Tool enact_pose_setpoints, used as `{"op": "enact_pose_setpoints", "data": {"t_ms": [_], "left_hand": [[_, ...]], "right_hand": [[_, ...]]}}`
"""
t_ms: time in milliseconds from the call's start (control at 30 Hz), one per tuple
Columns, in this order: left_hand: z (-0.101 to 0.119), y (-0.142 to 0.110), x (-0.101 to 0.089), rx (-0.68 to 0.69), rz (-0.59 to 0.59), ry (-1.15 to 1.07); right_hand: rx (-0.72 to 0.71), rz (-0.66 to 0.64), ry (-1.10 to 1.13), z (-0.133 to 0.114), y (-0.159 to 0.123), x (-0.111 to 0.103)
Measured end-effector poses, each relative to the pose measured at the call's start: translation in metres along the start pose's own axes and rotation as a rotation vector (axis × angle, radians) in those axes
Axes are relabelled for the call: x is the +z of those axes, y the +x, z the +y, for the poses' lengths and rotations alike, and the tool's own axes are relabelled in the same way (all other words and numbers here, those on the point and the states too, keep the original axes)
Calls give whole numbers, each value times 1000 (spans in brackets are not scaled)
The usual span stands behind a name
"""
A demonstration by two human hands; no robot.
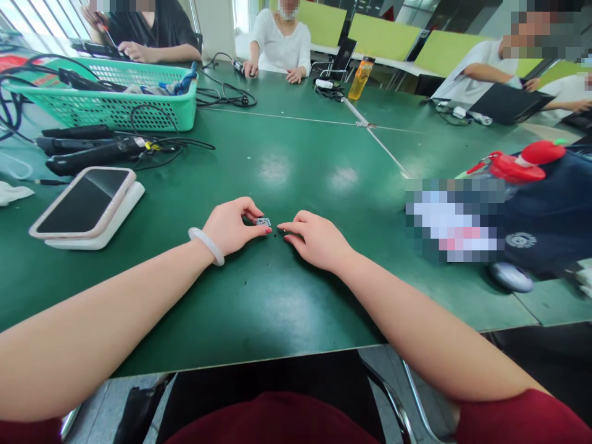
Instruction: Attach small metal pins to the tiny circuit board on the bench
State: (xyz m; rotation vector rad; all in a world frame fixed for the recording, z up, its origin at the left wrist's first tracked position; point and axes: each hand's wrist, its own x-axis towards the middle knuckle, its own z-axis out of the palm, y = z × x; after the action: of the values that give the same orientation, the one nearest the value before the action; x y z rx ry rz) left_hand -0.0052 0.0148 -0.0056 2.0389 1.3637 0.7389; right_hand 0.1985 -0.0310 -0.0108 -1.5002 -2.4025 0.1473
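Note:
My left hand (235, 225), with a pale bangle (206, 245) at the wrist, pinches a small circuit board (263, 222) between thumb and fingers, just above the green table (296, 308). Close on its right, my right hand (314, 237) has thumb and forefinger drawn together. Whatever lies between those fingertips is too small to name. A few tiny dark bits are on the table around and below the fingertips.
A phone (86, 200) rests on a white box at left. Behind it are black cabled tools (97, 151) and a green basket (180, 108). To the right lie a computer mouse (511, 276), a dark bag (550, 209) and a red-lidded bottle (515, 166). Several people sit around the table.

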Motion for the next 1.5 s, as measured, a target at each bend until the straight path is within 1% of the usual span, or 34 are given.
{"op": "enact_pose_setpoints", "data": {"t_ms": [100, 300, 400, 500, 600, 667, 733, 833, 900, 967, 1067, 1133, 1200, 1333, 1400, 1500], "left_hand": [[-1, 1, 0, -23, -11, 3], [0, -1, 1, 2, -48, -19], [1, -2, 0, 17, -62, -12], [2, -2, 0, 14, -62, -9], [2, -2, 1, 25, -55, -56], [4, -3, 2, 39, -71, -131], [6, -5, 2, 56, -99, -219], [11, -6, 1, 67, -123, -329], [12, -7, 1, 65, -124, -387], [12, -7, 1, 57, -129, -450], [12, -8, 1, 27, -147, -551], [13, -8, 1, 0, -156, -610], [14, -9, 0, -26, -166, -666], [16, -9, 1, -56, -183, -775], [16, -9, 2, -59, -185, -818], [13, -8, 1, -58, -176, -846]], "right_hand": [[-5, -42, -55, -3, 1, 5], [4, 8, -82, -12, 6, 9], [4, 3, -94, -15, 6, 8], [5, 5, -52, -15, 4, 6], [31, 96, 120, -14, 3, 4], [79, 194, 318, -13, 3, 2], [132, 259, 532, -13, 4, 2], [167, 251, 764, -15, 5, 3], [153, 246, 800, -16, 4, 3], [120, 283, 752, -17, 3, 2], [42, 362, 619, -19, 0, 0], [-2, 391, 528, -20, -2, -3], [-21, 379, 421, -20, -5, -5], [-94, 266, 129, -17, -9, -9], [-129, 232, 14, -15, -11, -12], [-124, 239, -4, -13, -11, -15]]}}
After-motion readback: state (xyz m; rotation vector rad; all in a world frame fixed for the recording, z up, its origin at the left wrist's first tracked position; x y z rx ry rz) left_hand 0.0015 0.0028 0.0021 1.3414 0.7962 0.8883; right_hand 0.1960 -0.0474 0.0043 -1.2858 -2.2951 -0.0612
